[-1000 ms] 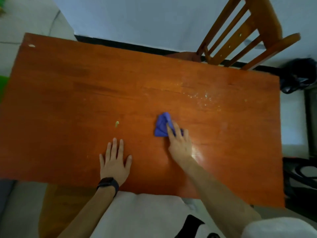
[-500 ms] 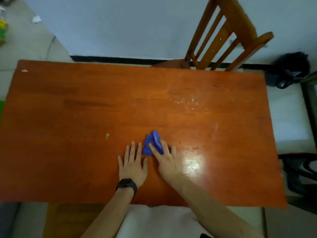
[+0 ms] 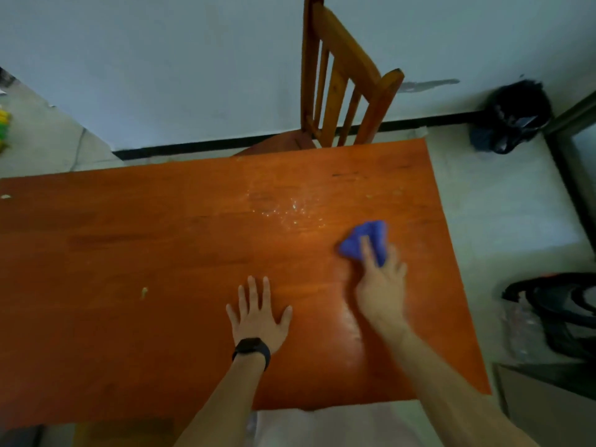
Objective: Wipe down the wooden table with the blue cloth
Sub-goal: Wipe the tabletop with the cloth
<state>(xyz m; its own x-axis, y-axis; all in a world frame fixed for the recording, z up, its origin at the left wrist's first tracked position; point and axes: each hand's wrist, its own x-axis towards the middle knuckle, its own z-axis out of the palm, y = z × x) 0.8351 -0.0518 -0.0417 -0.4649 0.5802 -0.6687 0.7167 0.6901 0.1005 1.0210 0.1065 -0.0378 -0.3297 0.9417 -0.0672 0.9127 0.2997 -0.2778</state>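
Overhead, the right hand presses flat, fingers extended, on the bunched blue cloth, which lies on the right part of the wooden bench, just beside a patch of pale specks. Nearer the person, the left hand rests open, palm down and fingers spread, with a black wristband. A wooden chair stands at the far edge.
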